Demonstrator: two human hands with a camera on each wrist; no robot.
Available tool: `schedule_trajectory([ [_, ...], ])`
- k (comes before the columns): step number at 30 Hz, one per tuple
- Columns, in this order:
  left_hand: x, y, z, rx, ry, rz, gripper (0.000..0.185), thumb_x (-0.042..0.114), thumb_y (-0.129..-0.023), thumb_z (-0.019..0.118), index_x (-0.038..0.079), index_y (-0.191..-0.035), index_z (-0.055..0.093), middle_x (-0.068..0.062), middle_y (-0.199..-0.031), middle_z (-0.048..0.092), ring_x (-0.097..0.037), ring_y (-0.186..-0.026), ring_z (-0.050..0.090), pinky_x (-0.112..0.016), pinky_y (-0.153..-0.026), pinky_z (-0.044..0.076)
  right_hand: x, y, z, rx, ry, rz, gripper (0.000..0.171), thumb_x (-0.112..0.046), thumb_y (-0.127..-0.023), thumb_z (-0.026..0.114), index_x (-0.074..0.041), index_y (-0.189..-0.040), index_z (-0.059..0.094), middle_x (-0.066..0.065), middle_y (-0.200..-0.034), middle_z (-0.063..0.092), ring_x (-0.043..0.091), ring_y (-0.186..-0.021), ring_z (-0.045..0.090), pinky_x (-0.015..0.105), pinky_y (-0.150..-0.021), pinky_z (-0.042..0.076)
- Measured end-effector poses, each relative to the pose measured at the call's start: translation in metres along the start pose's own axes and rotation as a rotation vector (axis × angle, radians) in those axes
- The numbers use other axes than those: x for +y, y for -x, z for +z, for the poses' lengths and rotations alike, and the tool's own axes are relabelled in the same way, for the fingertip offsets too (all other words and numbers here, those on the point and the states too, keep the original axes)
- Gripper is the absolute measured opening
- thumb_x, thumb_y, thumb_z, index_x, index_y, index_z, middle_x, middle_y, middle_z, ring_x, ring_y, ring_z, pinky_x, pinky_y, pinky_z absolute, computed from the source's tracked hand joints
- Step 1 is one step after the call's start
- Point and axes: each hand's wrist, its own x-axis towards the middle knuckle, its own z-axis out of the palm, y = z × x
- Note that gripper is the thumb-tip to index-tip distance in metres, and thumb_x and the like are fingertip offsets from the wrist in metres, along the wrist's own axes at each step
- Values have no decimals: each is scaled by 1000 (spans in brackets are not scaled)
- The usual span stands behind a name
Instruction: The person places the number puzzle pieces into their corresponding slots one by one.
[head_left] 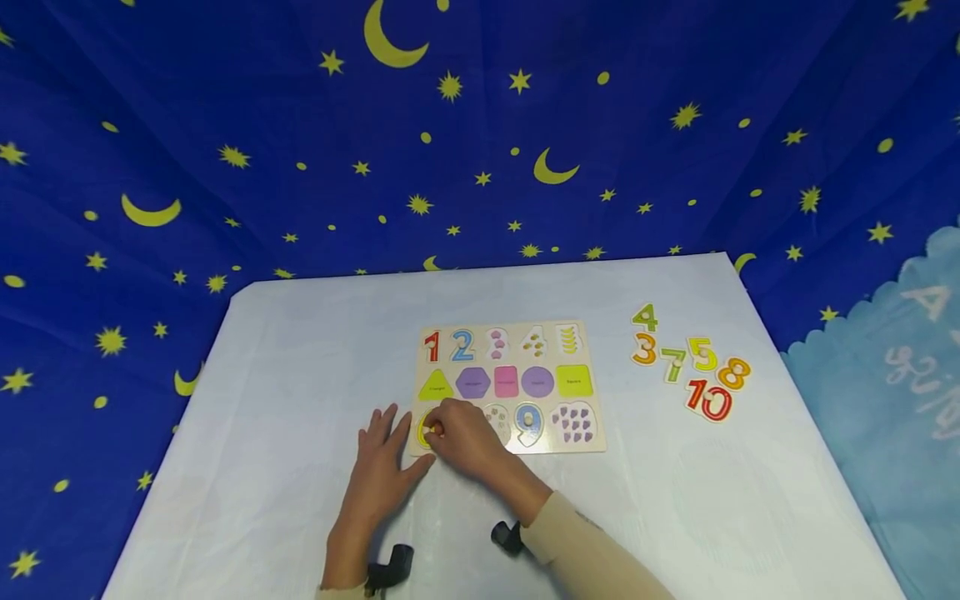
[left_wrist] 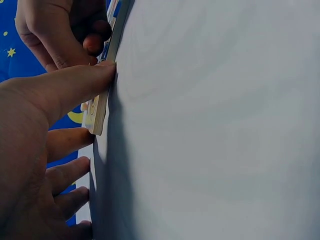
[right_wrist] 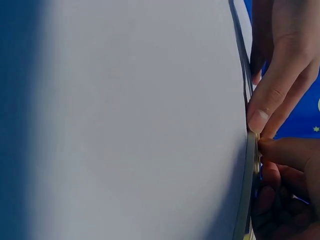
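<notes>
A wooden number puzzle board (head_left: pixel 517 448) lies on the white table, with a red 1 (head_left: pixel 432 347), a blue 2 (head_left: pixel 462 344) and a blue 9 (head_left: pixel 528 423) in their slots. My right hand (head_left: pixel 467 437) pinches a yellow number piece (head_left: pixel 422 431) at the board's near left slot; the fingers cover much of it. Spread fingers of my left hand (head_left: pixel 381 471) lie beside the near left corner, and its thumb (left_wrist: pixel 95 75) touches the board's edge in the left wrist view. Coloured shapes such as a purple hexagon (head_left: pixel 472 383) fill the middle row.
Right of the board lie loose number pieces: a green 4 (head_left: pixel 644 317), an orange 3 (head_left: pixel 643 350), a green 7 (head_left: pixel 673 364), a yellow 5 (head_left: pixel 702 354), an orange 8 (head_left: pixel 733 373) and a red 10 (head_left: pixel 708 401). A blue star-patterned cloth (head_left: pixel 480 150) hangs behind the table.
</notes>
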Motion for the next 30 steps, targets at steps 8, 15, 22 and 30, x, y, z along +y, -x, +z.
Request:
schedule_trajectory([
  [8,1,-1,0,-17,-11,-11,80,48,-82,72,8,-145,43,-14,-155,27,-32,-145,6,-55,-115,4,1,-1,-1,-18,24,-1,11,-15,-82,72,-11,-92,75,-11,-71,51,5,-64,47,18,-57,40],
  [15,2,-2,1,-16,-7,-19,79,47,-82,72,8,-144,44,-14,-155,27,-32,-145,7,-55,-115,5,2,-1,-2,-36,24,-7,11,-15,-82,72,-11,-93,75,-11,-71,51,5,-64,47,17,-58,41],
  [22,3,-2,4,-1,-4,-31,80,48,-81,73,9,-144,45,-13,-154,29,-32,-145,7,-55,-115,7,6,2,-4,-32,8,20,16,-20,-83,73,-11,-96,74,-11,-73,52,5,-67,48,19,-61,42],
  [30,2,-2,1,-23,3,-43,81,47,-81,73,9,-146,42,-13,-155,25,-32,-145,5,-55,-115,5,15,9,-22,38,-73,26,19,-24,-84,73,-11,-97,71,-9,-75,53,6,-68,49,21,-62,43],
])
